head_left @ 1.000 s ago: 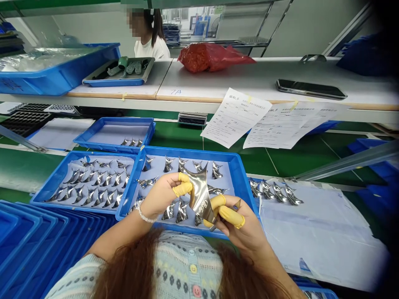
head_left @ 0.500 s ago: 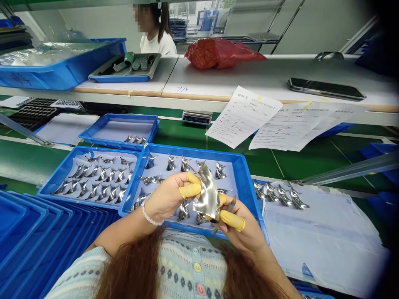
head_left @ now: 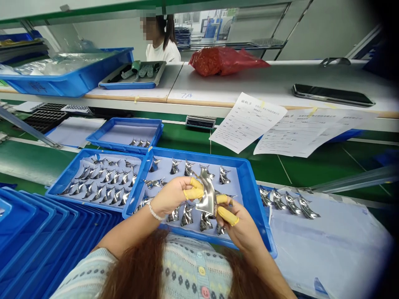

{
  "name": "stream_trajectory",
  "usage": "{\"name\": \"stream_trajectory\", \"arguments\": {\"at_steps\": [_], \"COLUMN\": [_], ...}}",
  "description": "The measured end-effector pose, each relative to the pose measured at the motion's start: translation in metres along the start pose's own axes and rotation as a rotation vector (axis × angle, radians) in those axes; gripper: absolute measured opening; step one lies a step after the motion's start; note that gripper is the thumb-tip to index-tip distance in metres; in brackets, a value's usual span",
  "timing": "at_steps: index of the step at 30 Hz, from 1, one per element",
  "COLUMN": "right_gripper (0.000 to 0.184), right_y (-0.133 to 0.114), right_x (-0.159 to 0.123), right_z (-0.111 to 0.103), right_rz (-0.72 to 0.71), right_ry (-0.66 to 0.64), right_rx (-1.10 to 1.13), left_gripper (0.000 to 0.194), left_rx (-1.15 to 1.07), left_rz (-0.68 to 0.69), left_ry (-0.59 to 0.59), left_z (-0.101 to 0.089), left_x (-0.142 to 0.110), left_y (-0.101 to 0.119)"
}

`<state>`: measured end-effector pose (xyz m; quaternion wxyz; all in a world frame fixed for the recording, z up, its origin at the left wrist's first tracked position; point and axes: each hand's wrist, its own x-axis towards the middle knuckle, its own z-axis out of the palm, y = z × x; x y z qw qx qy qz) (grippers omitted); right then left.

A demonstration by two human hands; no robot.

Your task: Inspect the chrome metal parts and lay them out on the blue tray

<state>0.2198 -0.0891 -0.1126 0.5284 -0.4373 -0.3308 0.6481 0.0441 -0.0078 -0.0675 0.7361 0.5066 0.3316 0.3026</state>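
Note:
A curved, mirror-bright metal piece (head_left: pixel 208 198) with pointed tips is held up over a large blue tray (head_left: pixel 245 182). On its left edge, the yellow-covered fingertips of my left hand (head_left: pixel 179 192) pinch it. My right hand (head_left: pixel 238 220), also with yellow finger covers, grips its lower right side. A slim tool appears mostly hidden among the right fingers. Beneath both hands, several similar metal pieces (head_left: pixel 224 174) lie on white paper in the tray.
To the left, a blue tray (head_left: pixel 70 182) holds rows of metal pieces, with stacked blue trays (head_left: pixel 40 232) nearer. More metal pieces (head_left: pixel 292 203) lie at right. Paper forms (head_left: pixel 247 122) hang from the shelf, which bears a phone (head_left: pixel 333 95) and red bag (head_left: pixel 226 61). A person (head_left: pixel 163 47) is beyond.
The metal piece has turned slightly in my hands, and the tool in my right hand shows less. The whole view has shifted a little down and right.

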Motion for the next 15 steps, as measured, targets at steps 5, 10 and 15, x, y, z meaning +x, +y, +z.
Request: {"name": "stream_trajectory", "arguments": {"at_steps": [5, 10, 15], "right_gripper": [0.035, 0.027, 0.017], "right_y": [0.026, 0.055, 0.076], "right_x": [0.0, -0.018, -0.028], "right_z": [-0.041, -0.076, -0.063], "right_rz": [-0.029, -0.096, -0.074], "right_ry": [0.232, 0.378, 0.364], "right_rx": [0.116, 0.218, 0.248], "left_gripper": [0.011, 0.02, 0.035], "left_rx": [0.68, 0.928, 1.027], "left_rz": [-0.059, -0.216, -0.265], "left_ry": [0.31, 0.403, 0.38], "left_z": [-0.069, -0.138, -0.137], "left_x": [0.036, 0.077, 0.096], "left_y": [-0.003, -0.012, -0.024]}}
